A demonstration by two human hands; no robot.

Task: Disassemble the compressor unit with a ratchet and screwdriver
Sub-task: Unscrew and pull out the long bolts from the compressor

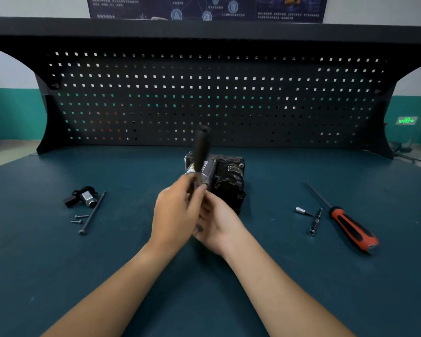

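**Step in hand.** Tool preparation, judged from the pose. The ratchet [201,152] is held up off the worktop [131,251] between both hands and is not set on any fastener. Its dark handle points up and away and is blurred.

**Task item.** The compressor [229,176] is a dark unit at mid-worktop, directly behind the hands and partly hidden by them. No hand touches it.

**Left hand** [175,215]. The forearm enters from lower left and the back of the hand faces the camera. The fingers [197,194] are curled and pinch the ratchet near its lower end.

**Right hand** [219,227]. The forearm enters from lower right, and the hand sits under and against the left with its palm turned inward. Its fingers are hidden behind the left hand, so I cannot tell if they pinch anything.

**Parts already off, left side.**
- A small black-and-silver fitting [84,197].
- A long bolt [93,214] just beside it.
- Two short screws [80,216] near the bolt.

**Tools laid by, right side.**
- A socket bit [300,210].
- An extension bar [315,223].
- A red-and-black screwdriver [350,227], well apart from the hands.

**Next move calls for.** Probably seating the ratchet's drive end squarely on a remaining fastener of the compressor. One hand should steady the unit so it does not slide.
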